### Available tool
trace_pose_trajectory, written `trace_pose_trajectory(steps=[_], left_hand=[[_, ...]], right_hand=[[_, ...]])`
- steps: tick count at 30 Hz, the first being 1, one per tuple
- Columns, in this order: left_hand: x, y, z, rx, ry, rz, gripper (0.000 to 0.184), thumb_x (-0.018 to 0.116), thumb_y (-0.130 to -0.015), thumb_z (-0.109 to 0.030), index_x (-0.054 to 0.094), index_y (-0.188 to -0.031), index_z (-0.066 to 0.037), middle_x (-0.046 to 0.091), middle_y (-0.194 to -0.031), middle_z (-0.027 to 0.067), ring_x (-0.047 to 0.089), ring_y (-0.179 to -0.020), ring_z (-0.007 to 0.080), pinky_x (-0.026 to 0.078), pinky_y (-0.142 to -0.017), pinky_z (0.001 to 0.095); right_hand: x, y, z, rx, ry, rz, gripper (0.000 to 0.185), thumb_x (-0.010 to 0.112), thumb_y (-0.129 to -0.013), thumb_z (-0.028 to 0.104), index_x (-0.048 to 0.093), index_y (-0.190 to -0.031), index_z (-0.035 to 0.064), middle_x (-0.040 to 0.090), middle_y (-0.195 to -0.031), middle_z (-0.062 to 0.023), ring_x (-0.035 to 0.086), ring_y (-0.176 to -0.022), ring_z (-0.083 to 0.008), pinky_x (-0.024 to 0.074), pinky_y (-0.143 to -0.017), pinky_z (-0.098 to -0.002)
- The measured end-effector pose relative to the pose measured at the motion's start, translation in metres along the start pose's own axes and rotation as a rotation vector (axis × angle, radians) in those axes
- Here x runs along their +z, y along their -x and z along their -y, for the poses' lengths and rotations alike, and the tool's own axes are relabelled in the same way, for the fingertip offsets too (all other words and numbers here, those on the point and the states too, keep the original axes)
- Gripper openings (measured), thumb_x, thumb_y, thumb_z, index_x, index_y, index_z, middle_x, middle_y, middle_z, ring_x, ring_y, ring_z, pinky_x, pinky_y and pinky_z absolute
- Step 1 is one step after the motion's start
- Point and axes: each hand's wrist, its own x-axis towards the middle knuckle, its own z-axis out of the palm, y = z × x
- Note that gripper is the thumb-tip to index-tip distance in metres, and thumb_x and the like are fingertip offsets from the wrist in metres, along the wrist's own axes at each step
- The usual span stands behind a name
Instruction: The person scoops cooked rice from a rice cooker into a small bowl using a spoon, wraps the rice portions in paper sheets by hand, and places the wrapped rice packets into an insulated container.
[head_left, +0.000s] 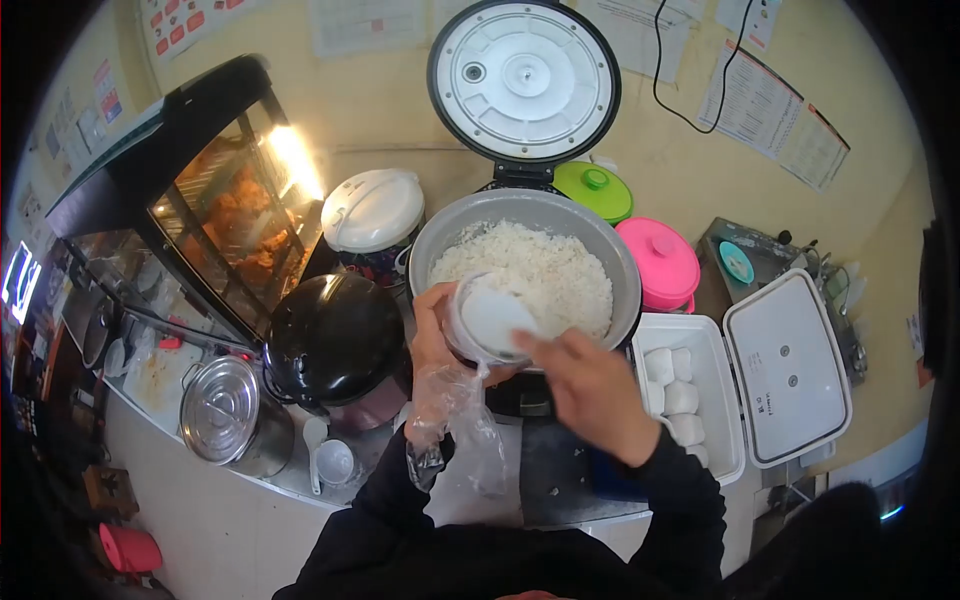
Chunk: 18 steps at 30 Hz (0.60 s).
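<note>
My left hand (432, 335) is wrapped round a round translucent plastic cup (455, 328), tilted over the front of the rice pot. Crinkled clear plastic (470, 410) hangs around that wrist; whether it is a glove or a bag I cannot tell. At the mouth of the cup, my right hand (590, 385) has closed, slightly motion-blurred fingers on what looks like a white rice paddle (490, 315). The blade covers much of the cup's inside, and its handle is hidden in the fingers. White cooked rice (530, 265) fills the grey inner pot (430, 225) just beyond both hands.
The pot's lid (525, 75) stands raised. Left are a black-lidded cooker (335, 335), a white-lidded pot (372, 210), a steel pot (220, 405) and a lit food warmer (230, 200). Right are a pink lidded pot (657, 262) and an open white cooler (735, 440) with wrapped white packets (682, 397).
</note>
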Motion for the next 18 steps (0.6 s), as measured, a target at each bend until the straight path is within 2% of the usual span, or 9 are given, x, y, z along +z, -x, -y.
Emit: trace_pose_trajectory(steps=[2, 3, 6, 7, 10, 11, 14, 15, 18], left_hand=[[0.000, -0.005, 0.002, -0.017, 0.036, -0.016, 0.109, 0.099, -0.047, -0.019, 0.032, -0.132, -0.003, 0.053, -0.132, 0.0199, 0.055, -0.123, 0.0292, 0.043, -0.106, 0.0378], [0.000, -0.007, 0.003, -0.026, 0.048, -0.019, 0.109, 0.099, -0.047, -0.019, 0.032, -0.132, -0.002, 0.053, -0.132, 0.0201, 0.056, -0.123, 0.0293, 0.043, -0.106, 0.0378], [0.003, -0.012, 0.001, -0.020, 0.063, -0.018, 0.108, 0.099, -0.048, -0.018, 0.033, -0.131, -0.002, 0.054, -0.132, 0.0204, 0.056, -0.122, 0.0295, 0.043, -0.106, 0.0379], [0.004, -0.012, -0.001, 0.010, 0.061, -0.018, 0.108, 0.099, -0.048, -0.018, 0.033, -0.131, -0.001, 0.053, -0.132, 0.0205, 0.056, -0.123, 0.0294, 0.042, -0.106, 0.0380], [0.006, -0.013, -0.002, 0.075, 0.060, -0.017, 0.107, 0.099, -0.049, -0.017, 0.032, -0.131, 0.000, 0.053, -0.132, 0.0208, 0.055, -0.123, 0.0292, 0.042, -0.107, 0.0379], [0.007, -0.013, -0.001, 0.083, 0.071, -0.019, 0.106, 0.099, -0.050, -0.017, 0.032, -0.131, 0.000, 0.053, -0.132, 0.0210, 0.055, -0.123, 0.0292, 0.042, -0.107, 0.0378], [0.005, -0.011, 0.004, 0.048, 0.110, -0.040, 0.106, 0.099, -0.050, -0.018, 0.033, -0.131, 0.001, 0.052, -0.133, 0.0215, 0.055, -0.123, 0.0291, 0.042, -0.107, 0.0374], [0.004, -0.012, -0.001, 0.036, 0.093, -0.042, 0.105, 0.099, -0.051, -0.018, 0.033, -0.130, 0.001, 0.051, -0.133, 0.0215, 0.055, -0.123, 0.0291, 0.042, -0.107, 0.0374], [0.004, -0.009, -0.003, 0.033, 0.107, -0.076, 0.104, 0.098, -0.051, -0.018, 0.033, -0.129, 0.001, 0.051, -0.134, 0.0219, 0.055, -0.124, 0.0290, 0.042, -0.107, 0.0379]], right_hand=[[0.007, 0.007, 0.007, 0.023, 0.068, 0.070, 0.050, 0.061, -0.078, -0.001, 0.064, -0.125, 0.0164, 0.054, -0.080, -0.0128, 0.063, -0.070, -0.0326, 0.0516, -0.061, -0.0407], [-0.001, 0.005, 0.004, 0.064, 0.028, 0.076, 0.041, 0.058, -0.083, -0.007, 0.068, -0.119, 0.0092, 0.062, -0.083, -0.0135, 0.063, -0.070, -0.0310, 0.0507, -0.063, -0.0339], [-0.019, -0.006, -0.005, 0.098, -0.311, -0.045, 0.039, 0.055, -0.087, -0.007, 0.065, -0.122, 0.0078, 0.065, -0.090, -0.0154, 0.066, -0.074, -0.0285, 0.0513, -0.064, -0.0328], [-0.020, -0.013, -0.002, 0.131, -0.318, -0.115, 0.038, 0.053, -0.090, -0.006, 0.063, -0.125, 0.0064, 0.067, -0.094, -0.0175, 0.067, -0.076, -0.0267, 0.0516, -0.067, -0.0341], [0.013, -0.014, -0.010, 0.095, -0.260, -0.130, 0.036, 0.053, -0.091, -0.005, 0.064, -0.123, 0.0059, 0.067, -0.095, -0.0196, 0.066, -0.076, -0.0312, 0.0513, -0.070, -0.0369], [0.016, -0.009, 0.004, 0.086, -0.133, -0.078, 0.034, 0.054, -0.092, -0.004, 0.064, -0.122, 0.0056, 0.068, -0.097, -0.0209, 0.066, -0.079, -0.0359, 0.0513, -0.072, -0.0385], [0.007, -0.002, 0.013, 0.088, -0.330, 0.021, 0.032, 0.054, -0.093, -0.002, 0.064, -0.122, 0.0063, 0.067, -0.094, -0.0211, 0.065, -0.079, -0.0390, 0.0512, -0.072, -0.0401], [0.008, -0.006, 0.006, -0.040, -0.369, -0.082, 0.030, 0.053, -0.095, 0.000, 0.064, -0.122, 0.0060, 0.063, -0.078, -0.0166, 0.062, -0.067, -0.0300, 0.0488, -0.065, -0.0364], [-0.016, -0.007, 0.007, 0.163, -0.430, -0.118, 0.028, 0.051, -0.097, 0.002, 0.063, -0.122, 0.0045, 0.054, -0.070, -0.0114, 0.050, -0.060, -0.0180, 0.0421, -0.058, -0.0305]])
